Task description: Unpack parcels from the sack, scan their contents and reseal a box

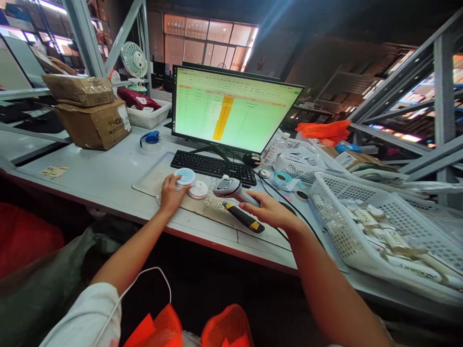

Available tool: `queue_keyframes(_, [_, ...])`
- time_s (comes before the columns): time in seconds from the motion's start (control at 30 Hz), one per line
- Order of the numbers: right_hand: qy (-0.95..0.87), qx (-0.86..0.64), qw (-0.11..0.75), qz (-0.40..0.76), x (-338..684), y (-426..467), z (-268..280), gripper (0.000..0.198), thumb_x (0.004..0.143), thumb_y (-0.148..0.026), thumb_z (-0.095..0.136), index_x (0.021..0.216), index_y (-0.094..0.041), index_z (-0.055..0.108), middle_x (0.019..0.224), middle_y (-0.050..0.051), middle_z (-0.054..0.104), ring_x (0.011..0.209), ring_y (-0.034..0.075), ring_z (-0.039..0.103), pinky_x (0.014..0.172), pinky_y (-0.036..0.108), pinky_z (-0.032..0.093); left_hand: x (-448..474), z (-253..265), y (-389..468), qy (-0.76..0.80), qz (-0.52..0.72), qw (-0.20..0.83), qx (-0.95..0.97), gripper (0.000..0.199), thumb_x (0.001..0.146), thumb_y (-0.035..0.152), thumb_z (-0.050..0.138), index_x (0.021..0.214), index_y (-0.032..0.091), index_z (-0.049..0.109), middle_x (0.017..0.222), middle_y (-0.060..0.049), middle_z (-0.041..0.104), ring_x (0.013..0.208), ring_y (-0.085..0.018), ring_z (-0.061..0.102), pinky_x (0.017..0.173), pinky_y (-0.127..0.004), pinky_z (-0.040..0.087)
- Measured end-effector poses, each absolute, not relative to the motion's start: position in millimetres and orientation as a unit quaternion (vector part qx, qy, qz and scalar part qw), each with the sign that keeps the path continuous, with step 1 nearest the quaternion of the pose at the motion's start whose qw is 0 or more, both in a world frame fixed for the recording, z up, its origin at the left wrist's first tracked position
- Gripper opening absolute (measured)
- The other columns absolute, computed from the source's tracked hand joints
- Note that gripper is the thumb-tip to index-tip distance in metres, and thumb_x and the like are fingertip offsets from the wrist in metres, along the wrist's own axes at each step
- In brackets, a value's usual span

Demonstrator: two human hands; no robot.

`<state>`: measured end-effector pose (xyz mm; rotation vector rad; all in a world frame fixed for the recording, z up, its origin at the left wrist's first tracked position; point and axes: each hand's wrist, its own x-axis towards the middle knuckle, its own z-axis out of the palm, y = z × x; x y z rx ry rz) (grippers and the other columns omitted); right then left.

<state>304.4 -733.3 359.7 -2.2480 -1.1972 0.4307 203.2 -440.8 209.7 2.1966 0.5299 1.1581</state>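
My left hand (170, 193) grips a small round white container with a light blue top (185, 176) over the desk mat. Just right of its fingertips lies a second round container, all white (198, 189). My right hand (270, 209) is closed around the handle of a grey and white barcode scanner (231, 187), whose head points left toward the containers. Below the scanner, a black and yellow utility knife (245, 218) rests on the mat (159, 176). Behind both hands stands a black keyboard (213, 166).
A monitor (231, 111) showing a spreadsheet stands behind the keyboard. White baskets, one with packaged goods (336, 231), line the right side. Cardboard boxes (92, 123) are stacked at left, near a blue tape dispenser (150, 140). A black cable (289, 197) crosses beside my right hand.
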Motion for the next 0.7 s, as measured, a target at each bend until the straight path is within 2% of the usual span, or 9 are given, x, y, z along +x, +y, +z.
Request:
queue_keyframes(0.1, [-0.393, -0.851, 0.283, 0.206, 311.3, -735.9, 362.8, 0.050, 0.086, -0.060, 0.061, 0.113, -0.018, 0.067, 0.069, 0.000, 0.055, 0.054, 0.012, 0.046, 0.044, 0.022, 0.031, 204.6, 206.3, -429.6, 0.278, 0.416, 0.301, 0.812, 0.041, 0.081, 0.032, 0.079, 0.118, 0.019, 0.067, 0.123, -0.013, 0.058, 0.122, -0.031, 0.057, 0.109, -0.045, 0.047])
queue_keyframes(0.2, [-0.368, -0.837, 0.308, 0.265, 317.7, -729.7, 367.0, 0.052, 0.082, -0.065, 0.065, 0.104, -0.018, 0.063, 0.066, -0.003, 0.047, 0.047, 0.007, 0.034, 0.038, 0.020, 0.023, 204.2, 202.9, -428.6, 0.300, 0.394, 0.262, 0.828, 0.039, 0.082, 0.034, 0.077, 0.116, 0.019, 0.067, 0.124, -0.015, 0.055, 0.124, -0.035, 0.054, 0.110, -0.050, 0.044])
queue_keyframes(0.37, [-0.360, -0.835, 0.306, 0.282, 321.7, -702.2, 377.6, 0.051, 0.079, -0.067, 0.070, 0.097, -0.019, 0.062, 0.066, -0.003, 0.048, 0.046, 0.006, 0.036, 0.035, 0.018, 0.025, 203.0, 204.6, -440.4, 0.268, 0.415, 0.171, 0.852, 0.034, 0.084, 0.030, 0.071, 0.114, 0.017, 0.064, 0.146, -0.020, 0.044, 0.137, -0.041, 0.040, 0.115, -0.055, 0.037])
queue_keyframes(0.6, [-0.387, -0.831, 0.254, 0.307, 325.1, -649.1, 368.6, 0.042, 0.083, -0.059, 0.069, 0.082, -0.019, 0.056, 0.061, -0.003, 0.047, 0.045, 0.009, 0.042, 0.033, 0.019, 0.031, 201.9, 207.1, -442.8, 0.255, 0.399, 0.179, 0.863, 0.023, 0.085, 0.022, 0.065, 0.107, 0.016, 0.065, 0.140, -0.019, 0.053, 0.134, -0.041, 0.044, 0.111, -0.057, 0.041])
queue_keyframes(0.7, [-0.395, -0.828, 0.262, 0.301, 324.6, -646.6, 367.3, 0.041, 0.084, -0.057, 0.068, 0.081, -0.019, 0.056, 0.061, -0.002, 0.049, 0.047, 0.009, 0.043, 0.033, 0.019, 0.032, 199.7, 205.9, -438.6, 0.264, 0.398, 0.197, 0.856, 0.024, 0.084, 0.018, 0.064, 0.107, 0.015, 0.065, 0.136, -0.021, 0.055, 0.132, -0.040, 0.047, 0.112, -0.056, 0.040])
